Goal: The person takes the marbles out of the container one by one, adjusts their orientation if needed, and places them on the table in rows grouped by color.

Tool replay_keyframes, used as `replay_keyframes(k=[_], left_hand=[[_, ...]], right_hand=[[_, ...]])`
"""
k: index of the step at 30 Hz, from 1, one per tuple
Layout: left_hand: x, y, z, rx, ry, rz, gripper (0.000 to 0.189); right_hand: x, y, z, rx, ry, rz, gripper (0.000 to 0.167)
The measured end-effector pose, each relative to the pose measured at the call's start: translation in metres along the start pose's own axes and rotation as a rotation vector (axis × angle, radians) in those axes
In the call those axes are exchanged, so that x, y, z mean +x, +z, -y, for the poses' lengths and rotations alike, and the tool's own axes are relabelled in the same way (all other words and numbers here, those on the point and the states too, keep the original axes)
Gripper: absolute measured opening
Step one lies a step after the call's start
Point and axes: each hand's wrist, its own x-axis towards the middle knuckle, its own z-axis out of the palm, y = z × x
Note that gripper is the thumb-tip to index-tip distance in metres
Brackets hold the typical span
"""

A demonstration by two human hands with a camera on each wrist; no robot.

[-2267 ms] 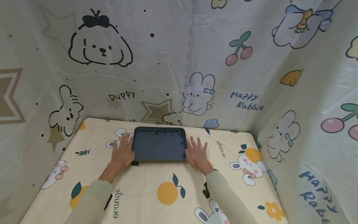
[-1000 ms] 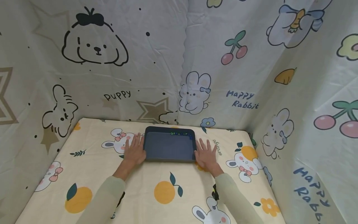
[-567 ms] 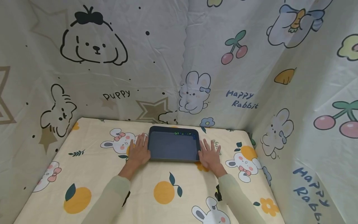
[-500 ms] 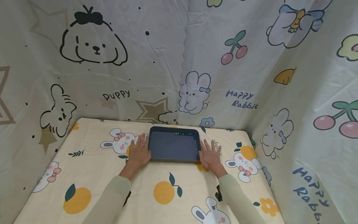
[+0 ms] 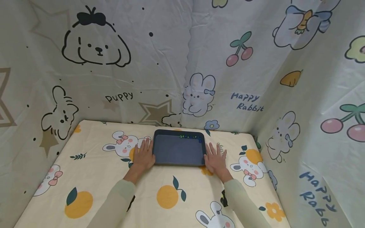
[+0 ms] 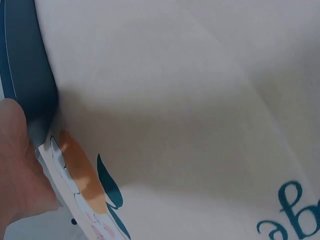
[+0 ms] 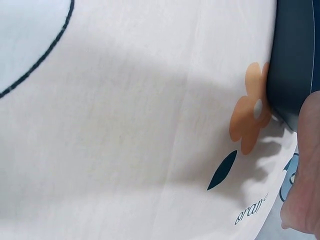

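Observation:
A dark blue-grey rectangular tray lies flat on the patterned cloth toward the back of the table. Small green and blue beads sit in a line along its far inner edge, bunched toward the far right corner. My left hand rests against the tray's left side with fingers straight and spread. At the opposite side my right hand touches the tray's right wall, fingers also extended. Each wrist view catches only part of a hand at a rounded tray corner; the beads do not show there.
A cream cloth printed with oranges and rabbits covers the table. Pale printed curtains rise close behind the tray and along both sides. The table's back edge runs just beyond the tray.
Both hands and the tray have shifted right across the cloth, slowing lately. The beads, earlier spread along the far edge and right side, now gather toward the far right.

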Motion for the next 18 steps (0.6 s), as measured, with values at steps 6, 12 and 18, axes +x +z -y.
replay_keyframes(k=[6,12,18], left_hand=[[-0.0007,0.0012,0.0001,-0.027,-0.008,0.005,0.073],[0.0009,-0.0002,-0.0013,-0.026,0.004,-0.017,0.075],[0.0027,-0.0022,-0.0028,-0.023,0.023,-0.034,0.077]], right_hand=[[-0.0003,0.0006,0.001,0.014,0.004,-0.006,0.06],[0.0002,0.0034,0.001,0.016,0.003,-0.022,0.061],[0.0005,0.0043,0.001,0.028,0.009,-0.019,0.061]])
